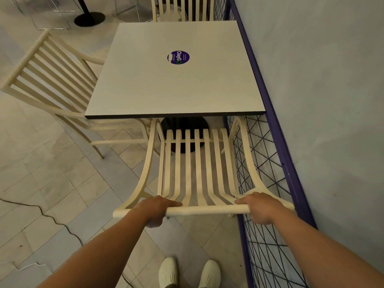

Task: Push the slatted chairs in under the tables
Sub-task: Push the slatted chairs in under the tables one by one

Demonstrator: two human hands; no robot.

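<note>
A cream slatted chair (197, 163) stands in front of me, its seat reaching under the near edge of the square grey table (145, 84). My left hand (158, 208) grips the left part of its top rail. My right hand (259, 206) grips the right part of the same rail. A second slatted chair (52, 73) sits at the table's left side, its seat partly under the tabletop. A third slatted chair (182, 8) shows at the far side.
A purple wire-mesh fence (268, 167) runs close along the chair's right side, with a grey wall behind it. A black table base (89, 18) stands far left. A dark cable (41, 213) crosses the tiled floor. My white shoes (189, 271) are below the chair.
</note>
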